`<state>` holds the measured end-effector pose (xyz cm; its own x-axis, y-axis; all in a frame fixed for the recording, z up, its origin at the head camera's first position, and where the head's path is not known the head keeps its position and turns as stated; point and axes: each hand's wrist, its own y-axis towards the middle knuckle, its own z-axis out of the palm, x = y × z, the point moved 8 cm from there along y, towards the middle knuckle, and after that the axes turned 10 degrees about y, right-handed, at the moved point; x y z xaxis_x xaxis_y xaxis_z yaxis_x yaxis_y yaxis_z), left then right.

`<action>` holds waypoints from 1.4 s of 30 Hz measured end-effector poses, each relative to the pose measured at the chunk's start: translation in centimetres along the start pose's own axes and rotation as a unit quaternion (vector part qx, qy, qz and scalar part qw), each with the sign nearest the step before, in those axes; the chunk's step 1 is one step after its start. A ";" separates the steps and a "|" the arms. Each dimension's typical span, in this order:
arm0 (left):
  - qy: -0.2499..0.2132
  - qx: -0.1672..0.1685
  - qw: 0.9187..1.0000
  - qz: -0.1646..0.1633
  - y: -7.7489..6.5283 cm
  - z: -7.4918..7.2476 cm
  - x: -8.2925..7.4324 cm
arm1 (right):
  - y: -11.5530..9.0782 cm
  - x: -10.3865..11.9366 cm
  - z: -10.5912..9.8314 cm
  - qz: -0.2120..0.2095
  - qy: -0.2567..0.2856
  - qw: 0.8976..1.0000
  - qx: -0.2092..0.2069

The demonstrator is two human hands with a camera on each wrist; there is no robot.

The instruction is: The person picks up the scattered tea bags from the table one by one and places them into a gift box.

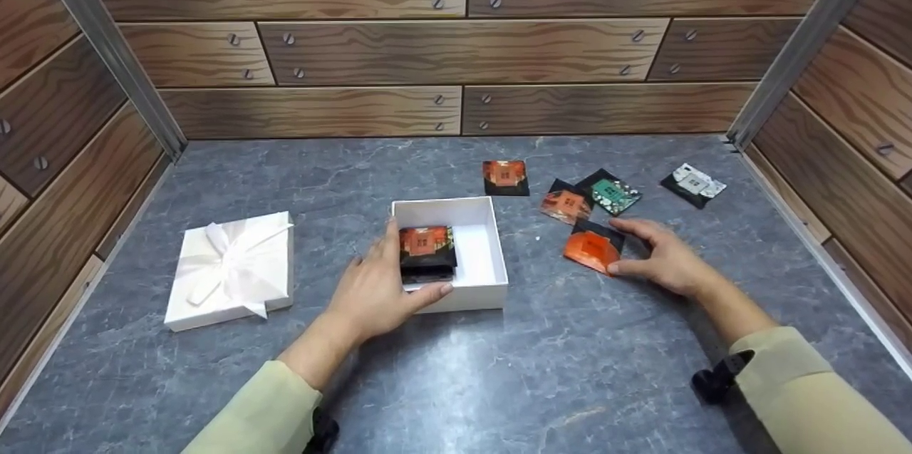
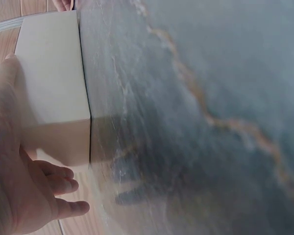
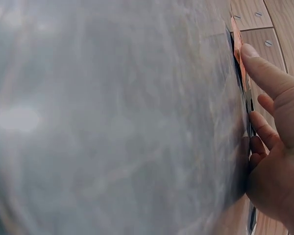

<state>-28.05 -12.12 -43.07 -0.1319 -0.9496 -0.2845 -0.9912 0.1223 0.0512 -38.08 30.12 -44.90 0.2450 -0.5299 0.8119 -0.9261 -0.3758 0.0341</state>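
Observation:
A white open box (image 1: 470, 297) stands mid-table, with a stack of black-and-orange packets (image 1: 427, 249) in its left part. My left hand (image 1: 381, 283) rests at the box's front left corner, thumb along the front rim and fingers against the left wall. In the left wrist view its fingers reach fairly straight past the box side (image 2: 54, 68). To the right, my right hand (image 1: 662, 254) has thumb and index finger at two corners of a flat orange-and-black packet (image 1: 593, 247), pinching its right edge. In the right wrist view the thumb touches the packet's orange face (image 3: 237, 46).
A white lid (image 1: 271, 261) with a ribbon bow lies left of the box. Behind the right hand lie another orange packet (image 1: 568, 203), a green one (image 1: 611, 192) and a white-and-black one (image 1: 693, 184). One more orange packet (image 1: 506, 177) lies behind the box. Wood-patterned panels (image 1: 356, 51) enclose the table.

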 end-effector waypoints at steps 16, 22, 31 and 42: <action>-0.004 -0.008 1.000 0.000 0.1 0.0 -0.1 | -0.3 -0.3 0.2 0.027 -0.056 0.998 0.004; -0.008 -0.009 1.000 -0.002 0.1 0.0 -0.1 | -0.3 -0.2 0.1 0.022 -0.065 0.998 0.005; -0.012 -0.009 1.000 -0.004 0.1 0.1 -0.1 | -0.4 -0.1 0.2 0.021 -0.052 0.998 0.003; -0.007 -0.020 1.000 0.004 0.1 -0.1 -0.1 | -0.4 0.1 0.4 0.000 -0.004 1.000 0.008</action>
<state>-28.13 -12.00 -42.90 -0.1406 -0.9442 -0.2978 -0.9887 0.1181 0.0923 -37.62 29.91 -45.05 0.2480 -0.5361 0.8069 -0.9210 -0.3889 0.0247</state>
